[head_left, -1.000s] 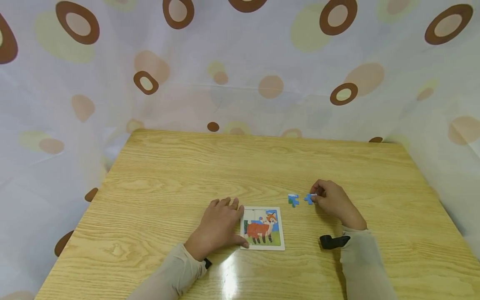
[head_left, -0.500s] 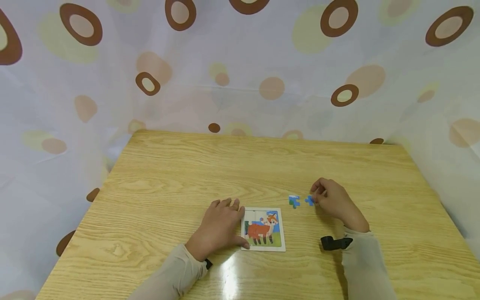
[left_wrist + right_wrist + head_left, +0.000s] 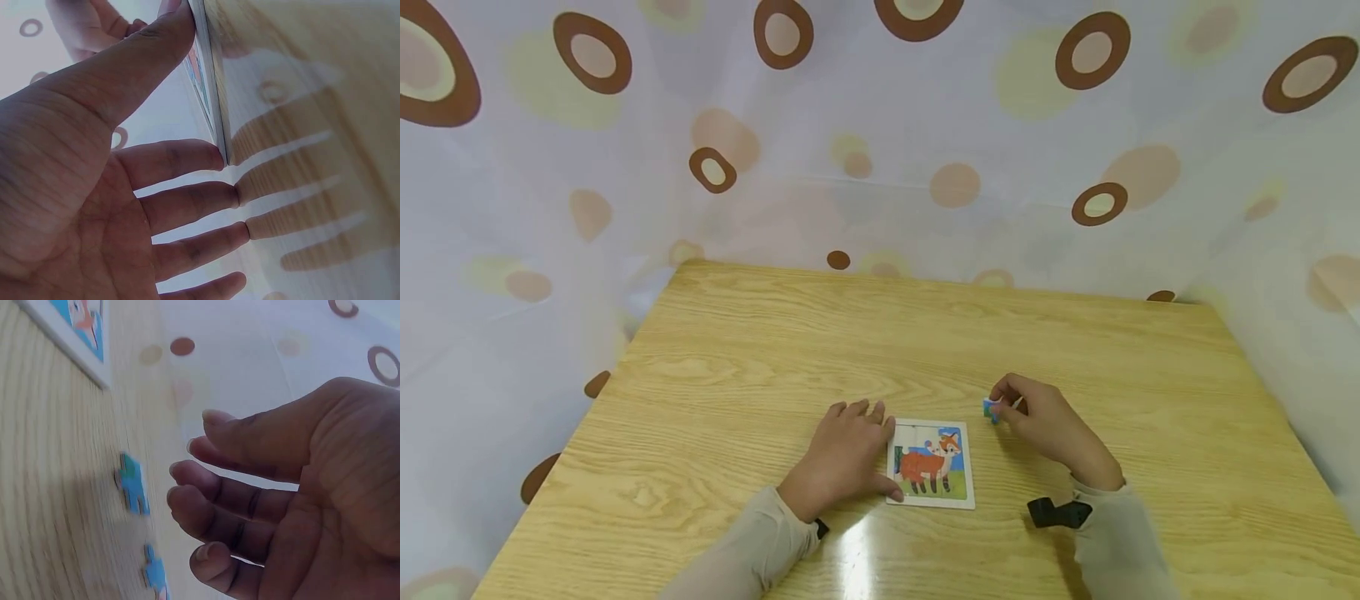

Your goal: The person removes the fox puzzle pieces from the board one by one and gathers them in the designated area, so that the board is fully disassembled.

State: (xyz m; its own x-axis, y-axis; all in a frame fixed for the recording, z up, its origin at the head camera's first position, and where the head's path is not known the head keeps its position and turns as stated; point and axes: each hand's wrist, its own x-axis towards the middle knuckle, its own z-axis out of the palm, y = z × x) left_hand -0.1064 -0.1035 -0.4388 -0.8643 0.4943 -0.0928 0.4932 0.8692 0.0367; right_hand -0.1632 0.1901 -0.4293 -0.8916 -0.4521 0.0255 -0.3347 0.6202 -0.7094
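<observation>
A square jigsaw board (image 3: 929,503) with a white border and a fox-like animal picture lies on the table. My left hand (image 3: 841,462) rests at its left side, fingers spread and straight, thumb over the lower left corner. In the left wrist view, the index fingertip meets the edge of the board (image 3: 215,119). My right hand (image 3: 1052,421) is over a blue-green jigsaw piece (image 3: 988,407), which its fingertips overlap in the head view. The right wrist view shows that hand's fingers loosely bent, with the blue-green piece (image 3: 132,483) and a blue piece (image 3: 155,575) lying on the table.
The wooden table (image 3: 775,333) stands against a white curtain (image 3: 880,208) printed with brown and yellow ovals. A black wrist device (image 3: 1060,512) sticks out from the right sleeve. Pale areas show at the top of the board's picture.
My right hand has moved left, from the blue piece to the blue-green piece, and now covers the blue one in the head view. The left hand stays on the board.
</observation>
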